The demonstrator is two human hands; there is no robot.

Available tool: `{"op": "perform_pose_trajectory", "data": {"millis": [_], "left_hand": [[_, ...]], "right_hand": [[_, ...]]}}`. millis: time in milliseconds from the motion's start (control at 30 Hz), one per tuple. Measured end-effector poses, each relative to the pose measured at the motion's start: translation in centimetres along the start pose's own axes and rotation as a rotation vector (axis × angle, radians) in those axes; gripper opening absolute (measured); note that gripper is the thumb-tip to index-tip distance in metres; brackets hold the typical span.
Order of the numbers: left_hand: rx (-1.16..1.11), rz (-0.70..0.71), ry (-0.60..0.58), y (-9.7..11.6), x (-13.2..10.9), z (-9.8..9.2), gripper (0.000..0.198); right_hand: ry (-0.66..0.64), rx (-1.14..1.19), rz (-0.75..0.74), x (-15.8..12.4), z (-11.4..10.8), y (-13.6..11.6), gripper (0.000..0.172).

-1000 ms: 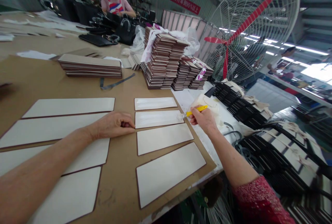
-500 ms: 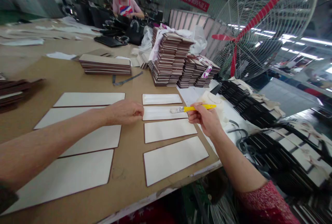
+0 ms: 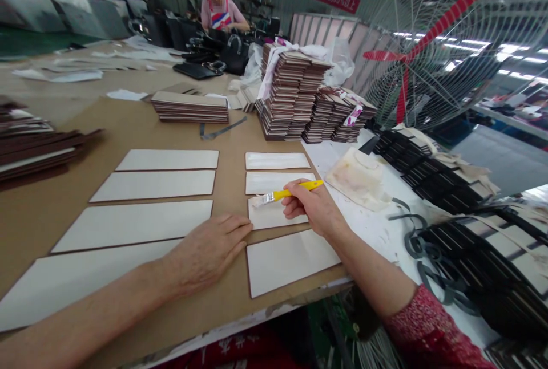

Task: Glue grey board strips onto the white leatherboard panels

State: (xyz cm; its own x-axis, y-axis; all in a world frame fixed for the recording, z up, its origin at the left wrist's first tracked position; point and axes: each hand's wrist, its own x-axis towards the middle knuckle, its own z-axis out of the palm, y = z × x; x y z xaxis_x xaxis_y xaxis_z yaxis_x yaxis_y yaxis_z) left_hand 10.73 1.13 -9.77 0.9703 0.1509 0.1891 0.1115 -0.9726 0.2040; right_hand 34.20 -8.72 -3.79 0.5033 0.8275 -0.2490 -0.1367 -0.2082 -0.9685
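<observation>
Brown tabletop (image 3: 231,186), board stacks (image 3: 293,95) beyond brush (image 3: 277,194)

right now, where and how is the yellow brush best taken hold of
Probably by the slim yellow handle, behind the metal band, coming from the person's right: the handle's free end points that way, while the bristles point left over a pale panel. The right hand grips it there.

A slim paintbrush with a bright yellow handle (image 3: 281,193) stands out amid off-white oblong panels edged in dark maroon (image 3: 289,262), a plain tan tabletop sheet (image 3: 232,189), a speckled red sleeve (image 3: 430,323), tall stacks banded in brown and cream (image 3: 297,95) and a round wire fan with red blades (image 3: 454,13).
</observation>
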Motion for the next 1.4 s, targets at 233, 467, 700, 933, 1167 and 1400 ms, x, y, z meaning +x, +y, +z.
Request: {"op": "perform_pose_trajectory", "data": {"millis": [233, 467, 700, 933, 1167, 1400], "left_hand": [[-0.007, -0.025, 0.0, 0.3, -0.4, 0.5, 0.035], [0.004, -0.049, 0.043, 0.4, -0.7, 1.1, 0.035], [0.021, -0.04, 0.096, 0.0, -1.1, 2.2, 0.036], [0.061, -0.012, 0.114, -0.5, -1.4, 2.5, 0.038], [0.064, -0.005, 0.12, -0.3, -1.2, 2.3, 0.037], [0.032, -0.022, 0.134, -0.5, -1.3, 2.4, 0.037]], "right_hand": [[0.004, -0.08, 0.031, 1.0, 0.0, 1.0, 0.011], [0.059, -0.183, 0.014, 1.5, -2.1, 0.6, 0.01], [0.162, -0.242, 0.022, 0.9, -6.5, 0.2, 0.011], [0.278, -0.281, 0.005, -0.2, -10.5, -0.1, 0.01], [0.357, -0.287, -0.031, -1.0, -13.0, 0.0, 0.012], [0.429, -0.252, -0.065, -1.5, -14.0, -0.2, 0.012]]}}
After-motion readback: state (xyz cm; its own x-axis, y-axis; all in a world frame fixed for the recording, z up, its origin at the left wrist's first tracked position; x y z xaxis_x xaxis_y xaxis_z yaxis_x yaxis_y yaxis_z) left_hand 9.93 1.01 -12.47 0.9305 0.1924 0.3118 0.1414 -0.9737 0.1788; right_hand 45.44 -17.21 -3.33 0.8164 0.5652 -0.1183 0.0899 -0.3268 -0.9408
